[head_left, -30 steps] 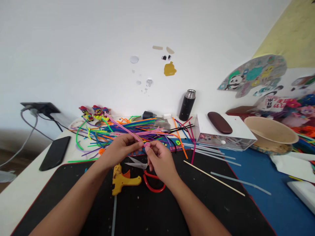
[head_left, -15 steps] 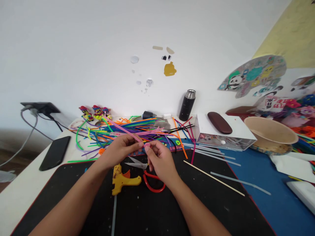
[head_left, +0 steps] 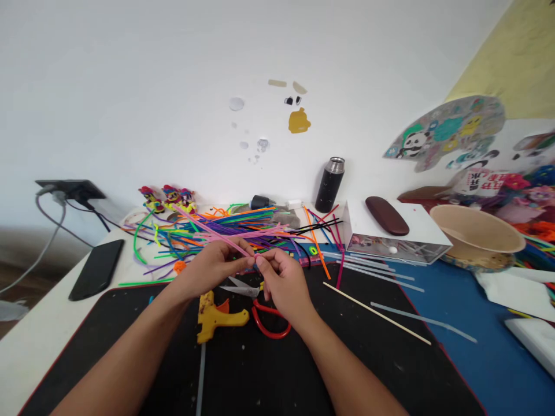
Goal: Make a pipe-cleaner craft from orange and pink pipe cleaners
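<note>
Between the fingertips of my left hand (head_left: 217, 267) runs a pink pipe cleaner (head_left: 202, 222), its long free part slanting up to the left. My right hand (head_left: 284, 283) pinches the same pipe cleaner at its near end, and the fingertips of both hands almost meet there. A small yellow bit shows by my right fingers; what it belongs to I cannot make out. Below the hands, scissors with red handles (head_left: 272, 334) lie with blades parted on the black mat (head_left: 260, 381). Left of them rests a yellow glue gun (head_left: 212, 318) with a glue stick in it.
A heap of coloured pipe cleaners (head_left: 243, 219) spreads behind my hands. Further right are a black bottle (head_left: 330, 185), a white box (head_left: 416, 222) with a dark case (head_left: 387, 216), a beige bowl (head_left: 477, 231), glue sticks (head_left: 381, 271) and a wooden stick (head_left: 377, 314). A phone (head_left: 97, 268) lies left.
The pink pipe cleaner's far end has swung left. My left fingertips have moved slightly right, closer to my right fingertips, covering more of the near end.
</note>
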`<move>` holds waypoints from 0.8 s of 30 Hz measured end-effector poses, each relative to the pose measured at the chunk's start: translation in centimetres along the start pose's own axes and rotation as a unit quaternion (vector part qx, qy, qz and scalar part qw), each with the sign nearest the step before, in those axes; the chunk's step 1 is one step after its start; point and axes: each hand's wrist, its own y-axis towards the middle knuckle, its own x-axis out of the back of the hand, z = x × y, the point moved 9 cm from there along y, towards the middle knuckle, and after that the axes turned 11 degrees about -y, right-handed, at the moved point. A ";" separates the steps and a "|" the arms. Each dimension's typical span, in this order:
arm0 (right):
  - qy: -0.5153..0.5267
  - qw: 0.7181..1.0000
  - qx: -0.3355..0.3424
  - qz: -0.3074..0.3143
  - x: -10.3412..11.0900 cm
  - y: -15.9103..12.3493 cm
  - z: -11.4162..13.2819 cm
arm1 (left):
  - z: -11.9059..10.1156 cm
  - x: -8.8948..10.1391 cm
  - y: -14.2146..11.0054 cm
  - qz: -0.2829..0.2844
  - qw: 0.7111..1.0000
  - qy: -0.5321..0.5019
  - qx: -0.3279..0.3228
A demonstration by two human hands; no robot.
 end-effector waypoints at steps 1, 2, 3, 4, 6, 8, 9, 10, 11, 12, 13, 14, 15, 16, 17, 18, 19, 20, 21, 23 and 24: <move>0.001 1.000 0.001 0.000 0.0 0.0 0.0 | 0.0 0.0 0.0 0.000 1.000 -0.002 0.000; 0.003 1.000 0.001 0.003 -0.1 0.0 0.1 | 0.1 0.0 0.0 0.000 1.000 -0.006 -0.002; 0.007 1.000 0.000 0.006 -0.1 -0.1 0.1 | 0.0 -0.1 0.0 -0.001 1.000 -0.010 -0.003; 0.011 1.000 -0.002 0.011 -0.2 -0.1 0.1 | 0.0 -0.1 0.0 -0.002 1.000 -0.014 -0.005; 0.017 1.000 -0.007 0.021 -0.4 -0.1 0.1 | -0.1 0.1 0.0 -0.011 1.000 -0.025 -0.004; 0.016 1.000 -0.010 0.024 -0.5 -0.1 0.0 | -0.1 0.2 0.0 -0.021 0.999 -0.036 0.000; 0.013 1.000 -0.010 0.023 -0.5 -0.1 0.0 | 0.0 0.2 0.0 -0.023 0.999 -0.041 0.003; 0.010 1.000 -0.009 0.020 -0.5 -0.1 0.1 | 0.0 0.2 0.0 -0.021 0.999 -0.044 0.006; 0.007 1.000 -0.007 0.016 -0.4 -0.1 0.1 | 0.1 0.1 0.1 -0.017 0.999 -0.045 0.008; 0.004 1.000 -0.006 0.012 -0.3 -0.1 0.1 | 0.1 0.1 0.1 -0.012 0.999 -0.045 0.009; 0.001 1.000 -0.005 0.008 -0.2 -0.1 0.1 | 0.2 0.0 0.1 -0.007 0.999 -0.043 0.009; -0.002 1.000 -0.004 0.004 -0.2 -0.1 0.0 | 0.2 -0.1 0.1 -0.003 0.999 -0.041 0.010; -0.007 1.000 -0.004 0.000 -0.1 -0.1 0.0 | 0.2 -0.2 0.1 -0.001 0.999 -0.038 0.010; -0.015 1.000 -0.002 -0.004 0.0 -0.1 0.0 | 0.3 -0.3 0.1 0.001 0.999 -0.037 0.011; -0.026 1.000 0.000 -0.009 0.0 -0.1 -0.1 | 0.3 -0.3 0.1 0.002 0.999 -0.037 0.012; -0.039 0.999 0.004 -0.014 0.1 -0.1 -0.1 | 0.3 -0.4 0.1 0.003 0.999 -0.037 0.013; -0.053 0.998 0.009 -0.018 0.2 -0.1 0.0 | 0.4 -0.4 0.0 0.003 0.999 -0.037 0.013; -0.067 0.997 0.014 -0.021 0.2 -0.2 0.0 | 0.4 -0.5 0.0 0.004 0.999 -0.037 0.012; -0.078 0.997 0.017 -0.023 0.2 -0.2 0.1 | 0.4 -0.5 0.0 0.004 0.999 -0.036 0.011; -0.091 0.995 0.020 -0.022 0.2 -0.2 0.1 | 0.5 -0.4 0.0 0.000 0.999 -0.029 0.013; -0.091 0.995 0.021 -0.019 0.1 -0.3 0.1 | 0.5 -0.3 0.1 -0.003 1.000 -0.026 0.013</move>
